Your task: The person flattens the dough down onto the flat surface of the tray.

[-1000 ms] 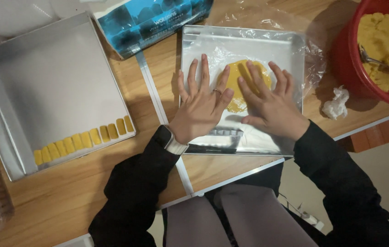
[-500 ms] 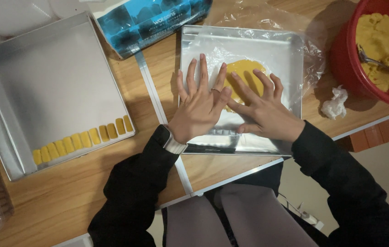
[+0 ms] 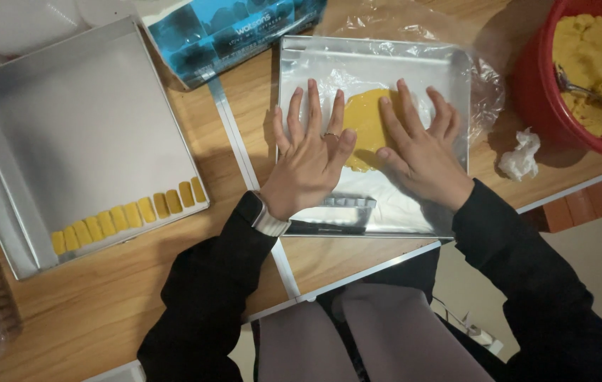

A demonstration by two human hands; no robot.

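Head view | wooden table (image 3: 174,262) | hands (image 3: 365,152) flat on dough (image 3: 365,120)

Baking tray (image 3: 456,78): brushed metal, dull sheen, lined with thin glossy clear plastic film (image 3: 357,67), crinkled; on it a flattened slab of yellow dough (image 3: 363,127), matt and smooth. Second metal tray (image 3: 74,120): same satin finish, holding matt yellow dough pieces (image 3: 128,216). Tabletop (image 3: 138,283): light wood, smooth; bowl (image 3: 527,85): glossy red plastic.
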